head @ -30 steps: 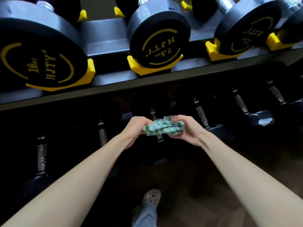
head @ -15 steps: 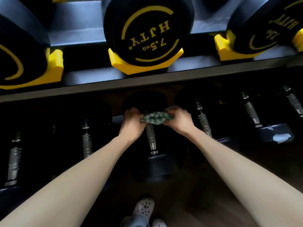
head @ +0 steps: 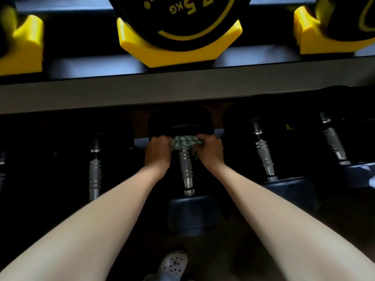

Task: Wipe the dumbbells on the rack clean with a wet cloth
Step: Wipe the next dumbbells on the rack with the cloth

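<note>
Stretching across the far end of the ribbed metal handle of a dumbbell (head: 186, 166), the green-and-white patterned cloth (head: 185, 141) is bunched into a narrow band, just below the front edge of the upper shelf (head: 182, 92). The left hand (head: 158, 153) and right hand (head: 211, 152) each take one end, grip clenched on the cloth, knuckles up, forearms reaching forward.

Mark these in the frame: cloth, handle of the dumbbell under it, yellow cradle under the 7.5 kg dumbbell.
cloth (head: 185, 141), head view, middle of the bunched fabric
dumbbell handle (head: 186, 167), head view, grooved steel mid-section
yellow cradle (head: 178, 54), head view, front face, centre
</note>
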